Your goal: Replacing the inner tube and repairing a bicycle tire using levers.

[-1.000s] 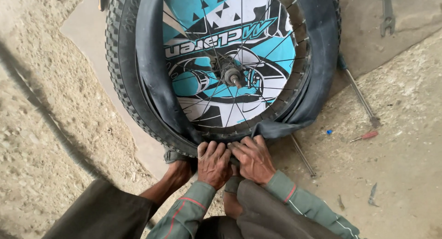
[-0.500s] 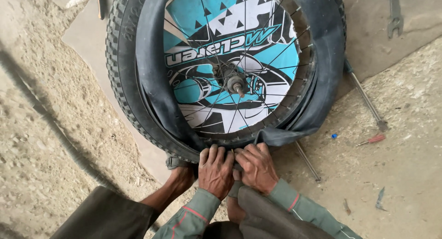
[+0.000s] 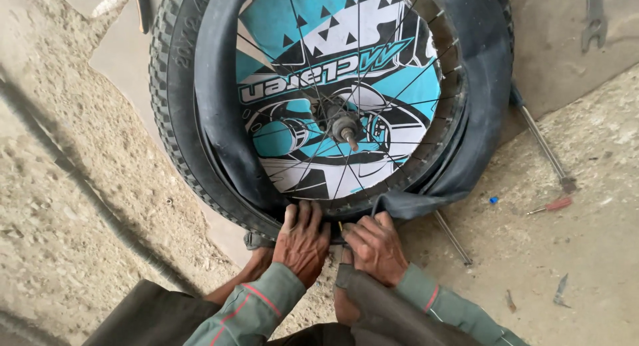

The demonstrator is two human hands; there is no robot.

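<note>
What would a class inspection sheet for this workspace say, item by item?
Surface: rough concrete floor, dusty.
Job's things: black knobbly bicycle tyre around a spoked wheel with a teal printed disc; black rubber inner tube partly pulled out.
Clutter: long thin metal rod, small red-handled tool, blue cap, grey spanner.
Grips: left hand and right hand press at the rim's near edge.
Cables: nothing seen.
Surroundings: nothing seen.

Soft, even daylight; no hard glare. Dull sheen along black inner tube (image 3: 219, 119). Long diagonal shadow band across concrete floor (image 3: 80, 186) at left. Dark shade under tyre (image 3: 174, 119) rim. Left hand (image 3: 303, 243) and right hand (image 3: 376, 246) evenly lit, sharp. Spokes crisp at centre. Slight softness and mild wide-angle stretch toward frame edges.
</note>
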